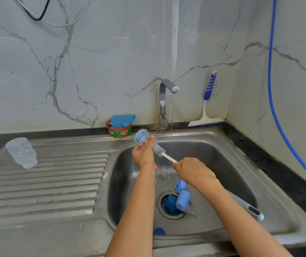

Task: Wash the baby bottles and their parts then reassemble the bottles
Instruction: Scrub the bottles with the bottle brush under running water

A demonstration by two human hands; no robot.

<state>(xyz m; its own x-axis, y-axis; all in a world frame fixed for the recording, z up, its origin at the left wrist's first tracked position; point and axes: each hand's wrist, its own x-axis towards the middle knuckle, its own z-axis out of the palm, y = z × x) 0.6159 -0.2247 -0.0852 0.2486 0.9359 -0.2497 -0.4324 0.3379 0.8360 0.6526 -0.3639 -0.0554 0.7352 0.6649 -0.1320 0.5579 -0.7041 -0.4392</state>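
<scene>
left hand [143, 154] grips the bottle [142, 139], right hand [194, 171] clamps the brush [165, 154] — I'd twist it deep, just left of the tap [164, 101]

drainboard [56, 182]: upended clear bottle [21, 153] | basin [222, 164]: blue caps [182, 200] (over drain [169, 214]), possibly a brush handle [254, 212]

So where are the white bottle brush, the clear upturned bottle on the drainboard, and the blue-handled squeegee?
white bottle brush [169, 158]: head view, on its white stem just past the bristles.
clear upturned bottle [21, 152]: head view, on its side wall.
blue-handled squeegee [210, 87]: head view, on the blue grip.
</scene>
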